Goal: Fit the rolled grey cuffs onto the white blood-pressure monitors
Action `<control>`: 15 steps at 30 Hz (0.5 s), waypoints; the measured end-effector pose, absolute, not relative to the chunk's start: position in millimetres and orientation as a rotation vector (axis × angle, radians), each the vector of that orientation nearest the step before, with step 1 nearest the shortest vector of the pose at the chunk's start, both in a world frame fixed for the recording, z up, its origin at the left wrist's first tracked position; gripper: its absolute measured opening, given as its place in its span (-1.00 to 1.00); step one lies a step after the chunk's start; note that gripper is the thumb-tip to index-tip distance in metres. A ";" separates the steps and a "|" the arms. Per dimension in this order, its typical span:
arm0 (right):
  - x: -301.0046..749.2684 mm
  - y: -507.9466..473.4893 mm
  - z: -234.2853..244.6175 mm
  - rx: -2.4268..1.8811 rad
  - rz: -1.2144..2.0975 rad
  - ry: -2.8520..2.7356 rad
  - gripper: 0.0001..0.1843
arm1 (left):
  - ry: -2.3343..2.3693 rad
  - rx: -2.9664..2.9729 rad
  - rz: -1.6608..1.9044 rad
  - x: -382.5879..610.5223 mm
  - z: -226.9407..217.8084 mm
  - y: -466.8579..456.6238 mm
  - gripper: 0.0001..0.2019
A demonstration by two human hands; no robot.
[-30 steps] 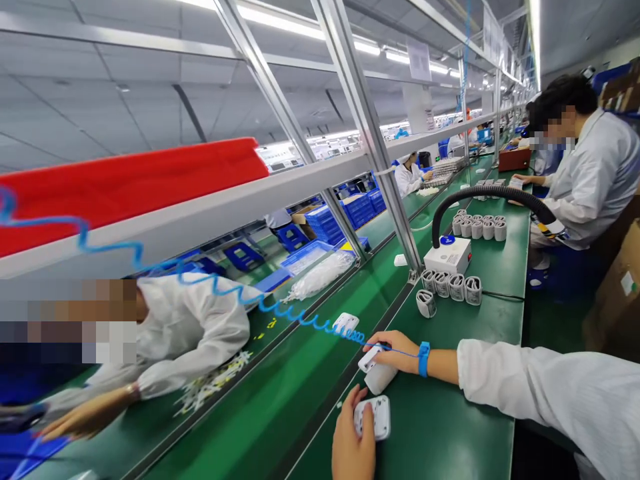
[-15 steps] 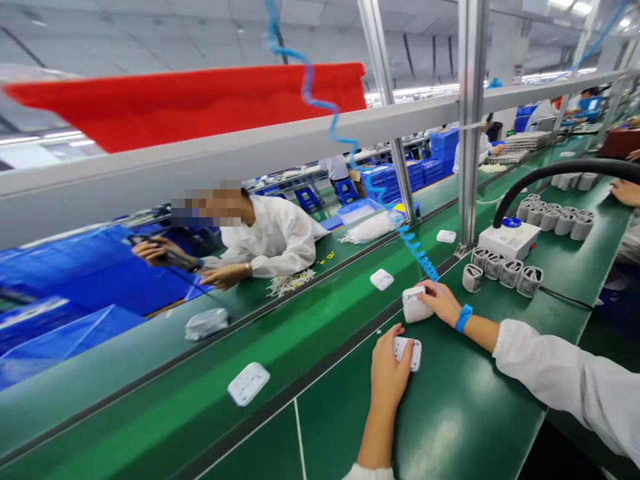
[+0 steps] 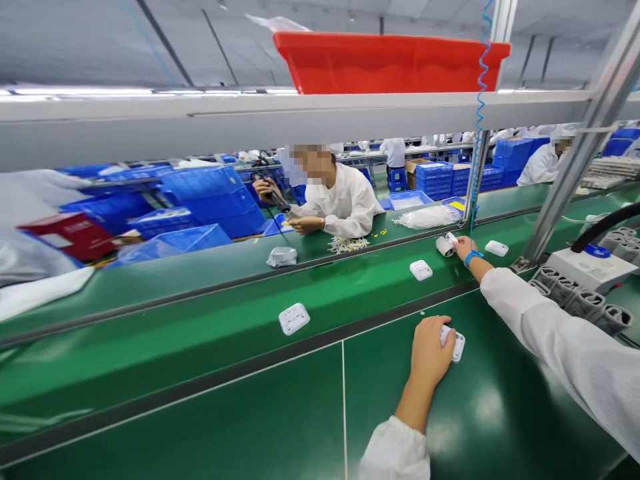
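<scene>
Here, left hand (image 3: 430,350): it is closed on a flat white piece (image 3: 459,348), with the thumb over the top. The piece is at the green table (image 3: 240,427), but I cannot tell if it touches the surface.
Right hand (image 3: 464,248): its fingers are closed on a white roll (image 3: 444,247), which is over the green belt (image 3: 220,323). Whether the roll rests on the belt, I cannot tell.
Both hands: they are well apart, each one with its own thing, and the right reaches farther forward.
Wrist: a blue band (image 3: 473,256) goes around the right one, and a curly blue cord (image 3: 481,100) rises above it.
Belt: three loose white pieces (image 3: 294,319) lie on it, well apart from each other.
Right side: grey rolls (image 3: 590,303) stand close together beside a white box (image 3: 580,270) with a black hose (image 3: 607,223).
Other side: a co-worker (image 3: 345,203) in white leans on the far bench and holds a dark tool (image 3: 273,193); thin strips (image 3: 349,245) lie near the sleeve.
Above: a red bin (image 3: 390,63) shows over the grey beam (image 3: 200,137).
</scene>
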State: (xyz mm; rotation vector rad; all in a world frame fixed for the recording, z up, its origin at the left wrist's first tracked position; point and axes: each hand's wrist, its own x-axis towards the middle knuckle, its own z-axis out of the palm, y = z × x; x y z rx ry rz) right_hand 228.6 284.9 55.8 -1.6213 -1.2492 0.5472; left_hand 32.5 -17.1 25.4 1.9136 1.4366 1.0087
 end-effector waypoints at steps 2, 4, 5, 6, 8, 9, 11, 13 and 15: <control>222.7 285.7 44.5 -1.687 0.521 -1.319 -0.74 | 1.436 1.905 1.008 33.6 27.1 -17.1 -0.72; 213.7 281.0 33.7 -1.705 0.469 -1.407 -0.63 | 1.442 1.900 1.001 34.5 28.7 -16.9 -0.72; 207.4 277.4 29.3 -1.693 0.436 -1.461 -0.56 | 1.444 1.900 0.995 34.8 29.3 -16.8 -0.72; 199.7 273.3 25.4 -1.669 0.408 -1.524 -0.49 | 1.445 1.900 0.990 35.1 29.8 -16.6 -0.72; 180.5 263.9 19.1 -1.602 0.371 -1.669 -0.36 | 1.449 1.901 0.985 35.4 30.5 -16.5 -0.73; 169.5 258.8 16.3 -1.571 0.362 -1.743 -0.29 | 1.454 1.899 0.985 35.5 30.7 -16.6 -0.73; 147.1 248.4 11.0 -1.538 0.355 -1.865 -0.14 | 1.466 1.899 0.985 35.5 31.1 -17.0 -0.73; 127.5 238.3 7.4 -1.544 0.358 -1.960 -0.02 | 1.474 1.905 0.986 35.5 31.2 -17.6 -0.74; 114.0 229.3 7.1 -1.552 0.374 -2.046 -0.03 | 1.478 1.911 0.988 35.5 30.6 -17.9 -0.75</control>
